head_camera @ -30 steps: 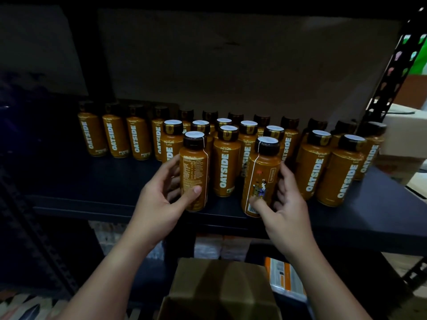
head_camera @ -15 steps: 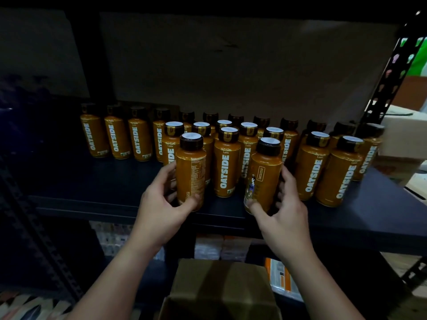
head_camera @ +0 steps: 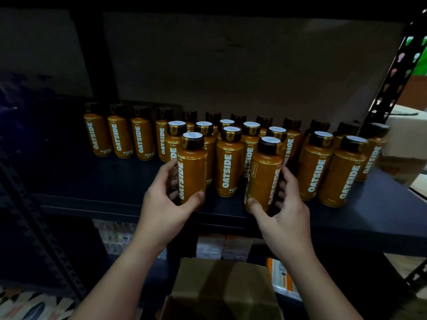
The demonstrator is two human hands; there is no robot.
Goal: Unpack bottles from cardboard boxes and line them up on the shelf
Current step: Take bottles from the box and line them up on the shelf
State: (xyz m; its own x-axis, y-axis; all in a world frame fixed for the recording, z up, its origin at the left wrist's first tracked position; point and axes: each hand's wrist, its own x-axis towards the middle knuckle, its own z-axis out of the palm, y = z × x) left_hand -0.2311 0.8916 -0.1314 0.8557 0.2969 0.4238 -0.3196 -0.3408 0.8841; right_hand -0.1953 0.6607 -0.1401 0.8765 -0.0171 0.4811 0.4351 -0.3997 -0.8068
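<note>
Several orange OATSIDE bottles with dark caps stand in rows on a dark shelf (head_camera: 381, 211). My left hand (head_camera: 161, 204) grips one upright bottle (head_camera: 193, 172) at the front of the shelf, thumb across its lower right side, its OATSIDE label facing me. My right hand (head_camera: 286, 215) grips another bottle (head_camera: 263, 179) near the shelf's front edge, tilted slightly right, thumb on its lower left. One bottle (head_camera: 228, 167) stands between the two held ones. An open cardboard box (head_camera: 221, 287) sits below, between my forearms.
A cardboard sheet (head_camera: 231, 61) backs the shelf. A perforated black upright (head_camera: 397, 72) stands at the right, another at the lower left (head_camera: 41, 239). Bare shelf surface lies left of my left hand. Packaged goods (head_camera: 221, 248) fill the lower shelf. A box (head_camera: 409, 139) sits at far right.
Both hands have turned their bottles on the shelf: the left one's back label has swung away and OATSIDE now faces me; the right one's OATSIDE label has come partly round.
</note>
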